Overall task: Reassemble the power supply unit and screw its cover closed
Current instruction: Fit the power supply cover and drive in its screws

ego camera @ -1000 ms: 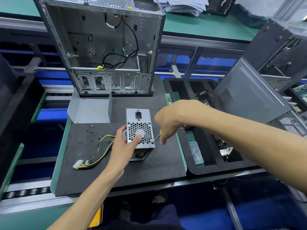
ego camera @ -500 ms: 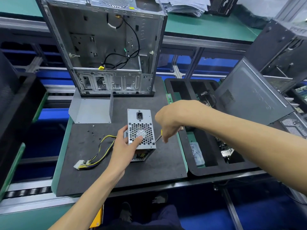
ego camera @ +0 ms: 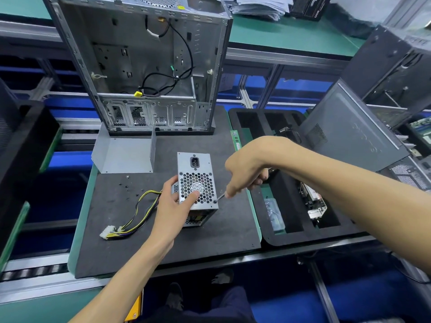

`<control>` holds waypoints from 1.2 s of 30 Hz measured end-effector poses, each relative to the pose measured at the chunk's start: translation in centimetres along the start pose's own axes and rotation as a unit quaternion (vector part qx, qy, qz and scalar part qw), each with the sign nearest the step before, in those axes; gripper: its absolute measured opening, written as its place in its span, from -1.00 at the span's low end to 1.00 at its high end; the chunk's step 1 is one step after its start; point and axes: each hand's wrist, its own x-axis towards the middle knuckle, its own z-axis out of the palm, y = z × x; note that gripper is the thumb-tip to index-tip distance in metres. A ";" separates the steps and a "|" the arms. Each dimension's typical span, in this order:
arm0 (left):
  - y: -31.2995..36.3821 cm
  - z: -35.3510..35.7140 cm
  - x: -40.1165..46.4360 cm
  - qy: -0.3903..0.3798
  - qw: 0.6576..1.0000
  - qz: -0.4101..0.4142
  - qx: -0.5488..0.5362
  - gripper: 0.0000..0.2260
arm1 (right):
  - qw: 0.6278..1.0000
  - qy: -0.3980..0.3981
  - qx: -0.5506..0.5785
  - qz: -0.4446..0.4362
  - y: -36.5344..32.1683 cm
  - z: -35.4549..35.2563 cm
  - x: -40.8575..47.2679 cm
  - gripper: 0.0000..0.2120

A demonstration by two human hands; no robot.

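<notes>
A person steadies a power supply (ego camera: 197,183) on a dark mat (ego camera: 130,229) atop the desk (ego camera: 79,220), the left hand (ego camera: 172,206) gripping the unit with its fingers (ego camera: 171,183) curled round the left edge and the thumb pressed on the honeycomb fan grille. The right hand (ego camera: 245,173) closes its fingers around a screwdriver (ego camera: 221,196), whose tip meets a screw at the grille's lower right corner, just beside the right fingertips. The unit stands on end, socket uppermost, its underside tilted off the mat. Left of the left fingers, a bundle of yellow and black cables (ego camera: 137,213) trails from the unit to white plugs (ego camera: 109,231). Beyond the fingers, a bent metal cover (ego camera: 126,155) lies on the mat, with small loose screws (ego camera: 127,183) scattered near it, and an open computer case (ego camera: 144,66) stands behind. To the right of the right hand, a black tray (ego camera: 303,234) holds parts in its compartments.
</notes>
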 end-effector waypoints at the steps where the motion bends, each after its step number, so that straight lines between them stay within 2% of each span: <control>1: 0.0 0.1 0.0 -0.001 1.000 0.001 0.000 -0.53 | 1.000 0.020 -0.018 -0.006 0.2 0.0 0.0 -0.57; 3: 0.0 0.2 0.1 -0.004 1.000 0.004 0.001 -0.53 | 0.999 0.040 -0.026 -0.008 0.3 0.0 0.3 -0.57; 6: -0.1 0.4 0.2 -0.002 1.000 0.009 0.003 -0.53 | 1.000 0.007 0.004 0.006 0.2 0.2 0.5 -0.66; 9: -0.1 0.5 0.2 -0.003 1.000 0.010 0.004 -0.52 | 1.000 -0.006 0.018 0.003 0.5 0.4 0.6 -0.60; 13: -0.1 0.6 0.1 -0.002 1.000 0.012 0.003 -0.55 | 0.999 0.023 -0.022 -0.007 1.1 0.6 0.6 -0.55; 19: 0.2 1.2 0.1 -0.010 0.999 0.027 0.020 -0.58 | 0.998 -0.012 0.057 0.019 1.3 1.0 1.1 -0.68; 26: 0.1 1.7 0.2 -0.014 1.000 0.019 0.013 -0.57 | 0.993 -0.029 0.111 0.029 4.0 1.4 0.4 -0.56; 30: 0.2 1.9 0.3 -0.015 1.000 0.011 0.023 -0.56 | 0.970 0.083 0.227 0.009 6.9 1.8 0.0 -0.45; 34: 0.3 3.4 0.5 -0.022 0.999 0.010 0.025 -0.54 | 0.916 0.215 0.337 -0.035 6.1 5.2 3.2 -0.43; 36: 0.8 4.3 0.6 -0.031 0.998 0.009 0.053 -0.53 | 0.874 0.252 0.413 -0.039 4.7 7.2 5.6 -0.38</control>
